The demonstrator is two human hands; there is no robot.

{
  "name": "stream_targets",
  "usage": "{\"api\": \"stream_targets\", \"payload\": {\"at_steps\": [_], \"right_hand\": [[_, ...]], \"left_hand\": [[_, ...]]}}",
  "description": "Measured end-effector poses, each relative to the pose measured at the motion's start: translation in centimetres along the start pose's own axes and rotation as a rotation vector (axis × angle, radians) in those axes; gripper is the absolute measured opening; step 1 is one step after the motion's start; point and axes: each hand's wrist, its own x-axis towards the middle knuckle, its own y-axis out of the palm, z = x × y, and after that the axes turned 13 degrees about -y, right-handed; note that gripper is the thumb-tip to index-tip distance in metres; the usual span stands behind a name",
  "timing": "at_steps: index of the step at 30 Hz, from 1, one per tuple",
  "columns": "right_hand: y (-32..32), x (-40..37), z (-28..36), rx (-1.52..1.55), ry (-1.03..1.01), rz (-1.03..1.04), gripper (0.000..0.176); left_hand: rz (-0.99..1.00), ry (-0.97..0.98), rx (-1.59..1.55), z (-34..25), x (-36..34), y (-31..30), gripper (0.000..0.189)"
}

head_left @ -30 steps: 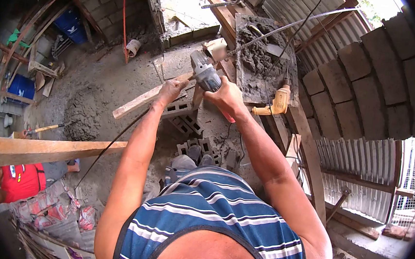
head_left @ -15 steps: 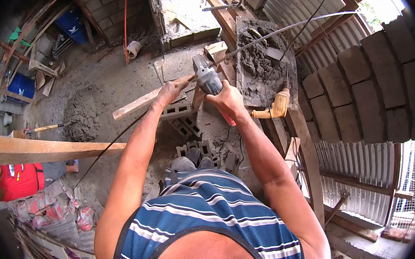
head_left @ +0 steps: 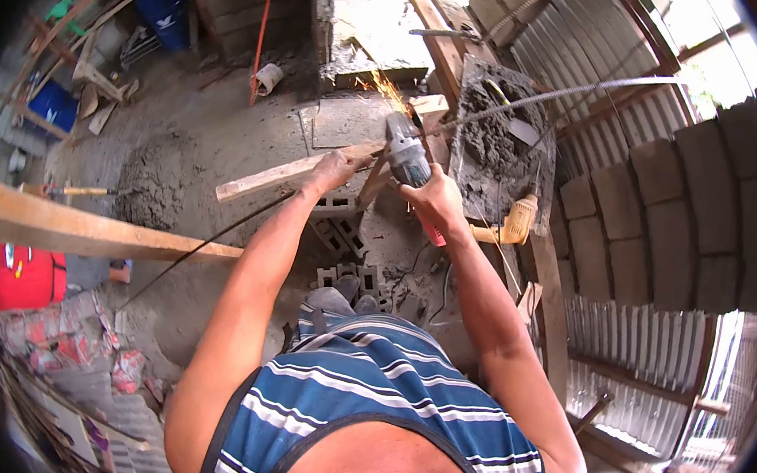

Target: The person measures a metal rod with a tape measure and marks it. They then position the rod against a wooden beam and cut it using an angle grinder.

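Note:
My right hand (head_left: 435, 198) is wrapped round the body of an angle grinder (head_left: 409, 154). Orange sparks (head_left: 388, 90) spray away from the grinder's head. My left hand (head_left: 330, 172) is closed on a thin steel rod (head_left: 241, 227) beside a wooden plank (head_left: 267, 179). The rod runs from the lower left up to my left hand. Past the grinder, a ribbed steel bar (head_left: 576, 96) stretches to the upper right; the grinder hides where the two meet. The cutting disc is mostly hidden by the tool's head.
A mortar board (head_left: 468, 168) heaped with wet mortar (head_left: 504, 113) stands on the right, a yellow drill (head_left: 519, 219) by its near edge. Hollow blocks (head_left: 339, 233) lie by my feet. A long timber (head_left: 86, 224) crosses the left, near a person in red (head_left: 24, 278).
Sparks now fly from the grinder; half a second ago none showed. The whole view has shifted and turned a little. Both hands keep their holds.

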Motion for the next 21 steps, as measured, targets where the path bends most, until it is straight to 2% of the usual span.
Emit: {"api": "stream_targets", "payload": {"at_steps": [1,2,4,5,6,9,11,15,19,21], "right_hand": [[0.2,0.2,-0.2,-0.022,0.011,-0.012,0.072],[0.5,0.3,-0.4,-0.045,0.021,-0.024,0.072],[0.6,0.4,-0.4,-0.095,-0.033,-0.006,0.072],[0.5,0.3,0.0,-0.08,-0.005,-0.007,0.072],[0.4,0.3,0.3,-0.065,0.023,-0.008,0.072],[1.0,0.3,-0.2,-0.068,-0.011,-0.02,0.07],[0.9,0.4,-0.1,-0.034,0.04,0.007,0.069],[1.0,0.3,-0.2,-0.053,0.006,-0.007,0.07],[1.2,0.3,-0.5,-0.053,-0.012,-0.03,0.069],[1.1,0.3,-0.2,-0.046,-0.009,-0.021,0.07]], "left_hand": [[-0.066,0.092,-0.055,0.1,-0.3,0.1,0.062],[-0.087,0.073,-0.072,0.1,-0.2,0.0,0.062],[0.058,-0.068,0.017,-0.8,-0.8,-0.9,0.063],[-0.035,-0.005,-0.036,-0.8,-1.3,-0.8,0.065],[-0.055,-0.029,-0.057,-0.9,-1.7,-1.0,0.065],[-0.025,0.016,-0.057,-1.7,-2.9,-2.4,0.074],[-0.014,-0.005,-0.082,-2.1,-3.7,-3.1,0.072],[0.041,-0.059,-0.14,-2.1,-3.5,-2.9,0.066],[-0.002,0.003,-0.192,-2.0,-3.8,-2.9,0.064],[0.03,-0.083,-0.095,-1.4,-2.6,-2.3,0.064]]}}
